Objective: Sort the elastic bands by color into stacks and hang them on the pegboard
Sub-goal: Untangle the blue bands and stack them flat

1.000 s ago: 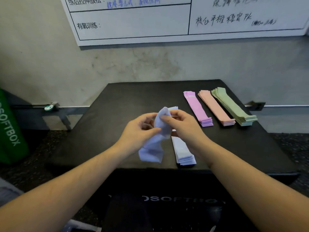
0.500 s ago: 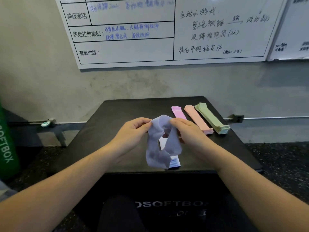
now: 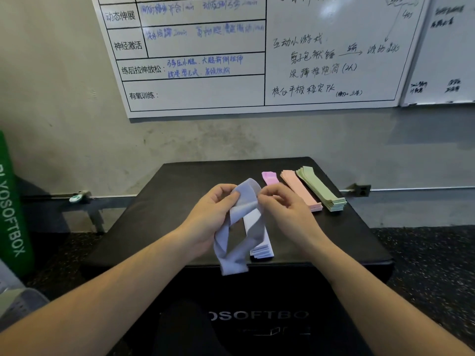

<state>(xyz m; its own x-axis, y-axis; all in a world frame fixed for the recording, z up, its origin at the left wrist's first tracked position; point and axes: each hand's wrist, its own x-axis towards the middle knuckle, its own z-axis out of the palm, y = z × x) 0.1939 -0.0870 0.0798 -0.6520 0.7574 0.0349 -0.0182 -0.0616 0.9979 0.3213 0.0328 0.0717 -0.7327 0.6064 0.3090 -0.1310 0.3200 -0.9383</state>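
Both hands hold one pale lavender-blue elastic band (image 3: 231,242) above the black soft box (image 3: 180,191). My left hand (image 3: 213,214) pinches its top left part. My right hand (image 3: 285,211) pinches its top right part. The band hangs open as a loop below them. Under it lies a stack of the same pale blue bands (image 3: 261,249), partly hidden. Further back on the box lie a purple stack (image 3: 270,178), a pink stack (image 3: 300,191) and a green stack (image 3: 321,188), side by side.
A whiteboard (image 3: 231,52) with handwriting hangs on the wall behind the box. A green soft box (image 3: 12,209) stands at the left. A rail with a wall socket (image 3: 361,190) runs along the wall. No pegboard is in view.
The band has opened from a crumpled bunch into a hanging loop between my hands. The view has tilted up, showing more of the whiteboard.
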